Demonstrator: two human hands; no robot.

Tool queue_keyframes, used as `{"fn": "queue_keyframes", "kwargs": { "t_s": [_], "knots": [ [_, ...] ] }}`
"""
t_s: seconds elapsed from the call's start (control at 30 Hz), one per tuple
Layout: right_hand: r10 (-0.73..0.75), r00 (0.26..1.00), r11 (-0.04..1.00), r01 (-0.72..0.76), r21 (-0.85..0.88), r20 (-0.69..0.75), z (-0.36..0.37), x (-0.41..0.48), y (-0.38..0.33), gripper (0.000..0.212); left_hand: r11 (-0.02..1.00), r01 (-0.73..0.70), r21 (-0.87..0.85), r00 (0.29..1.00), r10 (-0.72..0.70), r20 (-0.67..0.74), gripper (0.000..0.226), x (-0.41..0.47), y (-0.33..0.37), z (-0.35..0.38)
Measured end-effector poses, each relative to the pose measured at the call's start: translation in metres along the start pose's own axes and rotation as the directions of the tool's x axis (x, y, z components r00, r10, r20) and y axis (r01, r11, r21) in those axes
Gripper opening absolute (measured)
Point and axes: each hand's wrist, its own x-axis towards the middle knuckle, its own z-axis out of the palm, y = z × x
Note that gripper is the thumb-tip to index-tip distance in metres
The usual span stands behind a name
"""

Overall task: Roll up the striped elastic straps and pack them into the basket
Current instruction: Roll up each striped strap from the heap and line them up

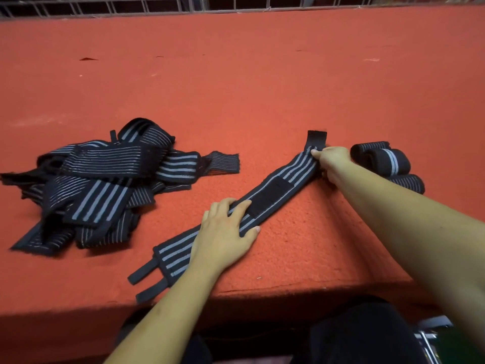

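Across the middle of the frame, one striped strap (275,195) lay flat and diagonal on the red felt table (236,88). Its two black loops sat at the lower left, near the table's front edge, and its black tab at the upper right. The right hand (332,164) gripped the strap just below that tab, fingers curled over its edge. The left hand (225,229) pressed on the strap's middle with fingers straight and spread, pinning it down beside the black fastening patch.

Step in hand, as judged: the strap was laid out and straightened, with rolling not yet begun. The next move would call for the right hand to turn the tab end over on itself and roll tightly toward the loops, while the left hand holds the strap straight and gives way along it.

At the right of the frame, beside the right hand, rolled straps (385,160) lay touching one another. At the left, a loose pile of unrolled straps (99,185) lay heaped. No basket could be made out.
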Motion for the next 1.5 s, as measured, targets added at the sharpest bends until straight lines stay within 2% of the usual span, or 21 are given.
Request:
{"fn": "queue_keyframes", "kwargs": {
  "t_s": [0.1,0.3,0.4,0.47,0.6,0.67,0.73,0.8,0.9,0.93,1.03,1.13,1.2,1.23,1.33,1.4,1.5],
  "knots": [
    [-0.064,0.997,0.995,0.061,0.080,0.038,0.005,0.003,0.003,0.018,1.000,0.011,-0.014,1.000,-0.011,0.010,0.068,0.001,-0.001,0.000],
    [-0.173,0.983,0.956,0.151,0.251,0.068,0.003,-0.014,-0.019,0.026,0.997,0.083,-0.006,0.997,-0.083,0.008,0.075,0.000,0.005,-0.005],
    [-0.256,0.965,0.918,0.222,0.329,0.063,-0.002,-0.030,-0.055,0.025,0.992,0.126,0.005,0.992,-0.126,0.030,0.090,-0.002,0.007,-0.009],
    [-0.328,0.942,0.891,0.280,0.357,0.078,-0.005,-0.045,-0.081,0.020,0.975,0.221,-0.002,0.974,-0.221,0.045,0.105,-0.001,0.012,-0.013],
    [-0.459,0.879,0.843,0.386,0.374,0.129,-0.013,-0.074,-0.124,0.017,0.898,0.429,-0.103,0.903,-0.426,0.053,0.119,0.003,0.046,-0.033],
    [-0.516,0.847,0.811,0.435,0.392,0.128,-0.022,-0.096,-0.144,0.017,0.883,0.439,-0.168,0.898,-0.426,0.107,0.126,0.001,0.069,-0.042],
    [-0.549,0.823,0.786,0.450,0.423,0.145,-0.033,-0.115,-0.158,0.014,0.863,0.420,-0.281,0.903,-0.368,0.221,0.126,0.002,0.086,-0.053],
    [-0.562,0.802,0.782,0.434,0.448,0.203,-0.042,-0.129,-0.165,0.014,0.801,0.401,-0.444,0.913,-0.314,0.259,0.115,0.013,0.089,-0.068],
    [-0.579,0.760,0.779,0.409,0.475,0.296,-0.051,-0.151,-0.163,0.016,0.703,0.316,-0.637,0.946,-0.287,0.152,0.091,0.040,0.086,-0.107],
    [-0.581,0.747,0.779,0.398,0.485,0.321,-0.053,-0.157,-0.161,0.016,0.639,0.309,-0.704,0.944,-0.294,0.147,0.087,0.051,0.087,-0.124],
    [-0.588,0.716,0.777,0.371,0.509,0.377,-0.057,-0.174,-0.150,0.016,0.424,0.258,-0.868,0.947,-0.290,0.140,0.096,0.077,0.090,-0.161],
    [-0.586,0.712,0.788,0.390,0.476,0.388,-0.056,-0.186,-0.136,0.022,0.274,0.132,-0.953,0.969,-0.236,0.067,0.053,0.086,0.104,-0.184],
    [-0.591,0.710,0.789,0.411,0.456,0.383,-0.054,-0.194,-0.126,0.028,0.105,0.079,-0.991,0.958,-0.282,0.047,0.044,0.090,0.110,-0.190],
    [-0.596,0.709,0.787,0.424,0.448,0.376,-0.053,-0.198,-0.121,0.029,0.054,0.062,-0.997,0.957,-0.287,0.044,0.041,0.089,0.114,-0.190],
    [-0.606,0.729,0.776,0.452,0.439,0.320,-0.055,-0.210,-0.111,0.018,0.019,0.065,-0.998,0.943,-0.327,0.055,0.034,0.084,0.118,-0.184],
    [-0.618,0.735,0.760,0.466,0.454,0.280,-0.056,-0.215,-0.108,0.012,-0.044,0.068,-0.997,0.944,-0.320,0.078,0.034,0.078,0.121,-0.181],
    [-0.630,0.737,0.745,0.484,0.460,0.244,-0.055,-0.219,-0.107,0.014,-0.074,0.030,-0.997,0.949,-0.310,0.051,0.036,0.073,0.121,-0.175]
  ]
}}
